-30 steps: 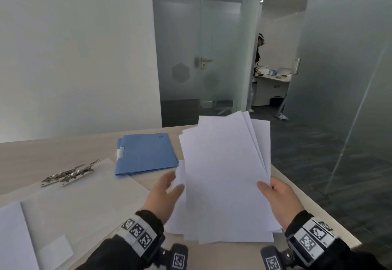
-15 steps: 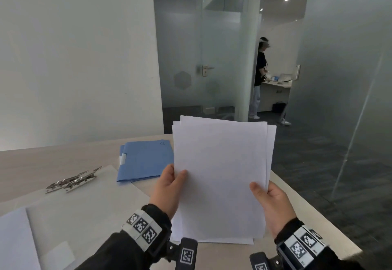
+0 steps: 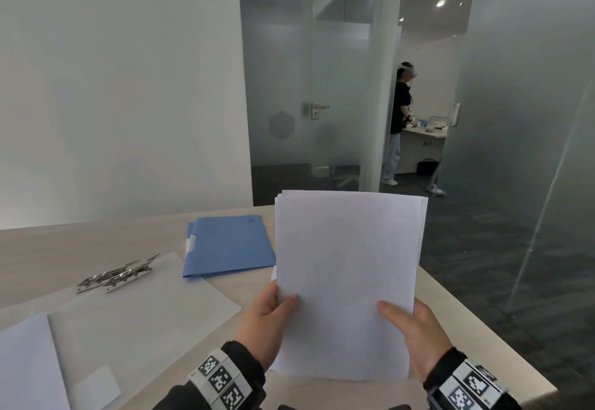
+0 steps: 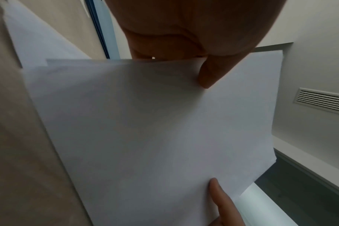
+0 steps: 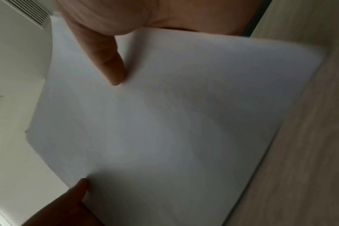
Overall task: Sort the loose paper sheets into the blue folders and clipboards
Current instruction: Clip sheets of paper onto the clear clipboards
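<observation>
Both hands hold one stack of plain white paper sheets [image 3: 349, 277] nearly upright above the near right part of the pale wood-grain table [image 3: 64, 248]. On the stack's left edge, the left hand [image 3: 267, 326] pinches the sheets, thumb laid across the front face and fingers hidden behind. On the right edge, the right hand [image 3: 418, 338] pinches them the same way, its thumb pointing inward over the front sheet. The left wrist view shows the left thumb pressed flat on the paper with the right thumb's tip at the far edge; the right wrist view mirrors that. The sheets are roughly squared, with a few edges stepping out at the top and right.

Left of the stack, flat on the table, lie the blue paper folders [image 3: 228, 250], one on another, a small white tab at their left edge; their right edge passes behind the stack. Further left lies a clear plastic clipboard [image 3: 135, 319] with a shiny metal clip [image 3: 117, 274] at its far end, a second clip beside it. A white sheet [image 3: 25, 367] lies at the table's near left corner, tucked partly under the clipboard. Beyond the table, past the frosted glass partitions [image 3: 309, 93], another person [image 3: 397, 119] stands at a white desk.
</observation>
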A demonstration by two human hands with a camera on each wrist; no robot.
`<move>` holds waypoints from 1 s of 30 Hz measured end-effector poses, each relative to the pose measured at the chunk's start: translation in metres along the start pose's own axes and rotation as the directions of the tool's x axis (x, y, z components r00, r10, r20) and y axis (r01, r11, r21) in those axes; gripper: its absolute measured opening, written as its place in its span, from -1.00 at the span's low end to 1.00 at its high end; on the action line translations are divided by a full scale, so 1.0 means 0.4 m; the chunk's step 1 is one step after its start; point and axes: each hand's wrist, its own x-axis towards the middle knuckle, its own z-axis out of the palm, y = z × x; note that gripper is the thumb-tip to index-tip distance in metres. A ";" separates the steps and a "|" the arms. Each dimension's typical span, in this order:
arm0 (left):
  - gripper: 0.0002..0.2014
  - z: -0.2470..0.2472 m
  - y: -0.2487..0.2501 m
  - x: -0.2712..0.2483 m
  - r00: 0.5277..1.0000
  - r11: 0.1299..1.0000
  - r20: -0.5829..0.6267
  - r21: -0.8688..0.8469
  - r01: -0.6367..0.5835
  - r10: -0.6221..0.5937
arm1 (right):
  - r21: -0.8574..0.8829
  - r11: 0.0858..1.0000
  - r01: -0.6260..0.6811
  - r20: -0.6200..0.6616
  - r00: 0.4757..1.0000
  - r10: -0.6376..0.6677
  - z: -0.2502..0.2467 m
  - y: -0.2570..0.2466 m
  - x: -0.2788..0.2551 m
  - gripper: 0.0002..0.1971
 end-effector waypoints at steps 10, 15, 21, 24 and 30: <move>-0.83 -0.197 0.010 0.014 0.980 0.940 -0.188 0.318 0.120 -0.062 | -0.076 0.997 0.015 -0.038 0.999 -0.018 0.020 -0.008 0.004 -0.84; -0.86 -0.397 -0.053 0.047 0.894 0.842 -0.400 0.396 0.368 -0.203 | -0.021 0.999 0.039 -0.016 0.999 -0.039 0.069 -0.006 0.002 -0.85; -0.85 -0.488 -0.083 -0.026 0.881 0.817 -0.384 0.388 0.426 -0.277 | 0.030 0.999 0.031 0.092 0.995 -0.034 0.180 0.009 0.012 -0.84; -0.87 -0.481 -0.071 -0.090 0.882 0.829 -0.374 0.363 0.424 -0.288 | 0.032 0.999 0.019 0.151 0.988 -0.024 0.248 0.025 0.015 -0.85; -0.58 -0.473 -0.022 -0.219 0.853 0.910 -0.387 0.075 0.408 -0.350 | 0.005 0.999 0.035 0.250 0.968 -0.035 0.377 0.037 0.005 -0.84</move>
